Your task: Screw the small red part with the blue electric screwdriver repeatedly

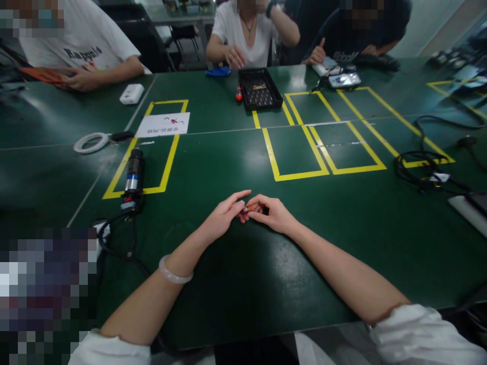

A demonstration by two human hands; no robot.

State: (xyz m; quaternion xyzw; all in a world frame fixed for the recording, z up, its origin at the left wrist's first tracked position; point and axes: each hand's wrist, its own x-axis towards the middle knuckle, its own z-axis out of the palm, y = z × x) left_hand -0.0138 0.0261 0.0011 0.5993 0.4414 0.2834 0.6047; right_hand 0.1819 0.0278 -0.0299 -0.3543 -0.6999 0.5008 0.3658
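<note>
My left hand (224,215) and my right hand (272,213) meet at the middle of the green table (243,274), fingertips pinched together. Between them sits a small orange part (247,208), gripped from both sides by thumbs and forefingers. My left index finger sticks out over it. A pale bangle (174,274) circles my left wrist. Both forearms rest on the table top. Most of the orange part is hidden by my fingers.
A black and silver power tool (133,175) with its cable lies left, inside a yellow taped box. A black parts tray (259,88), white paper (163,124) and white tape ring (91,142) lie farther off. Coiled black cables (426,170) sit right. Three people sit across.
</note>
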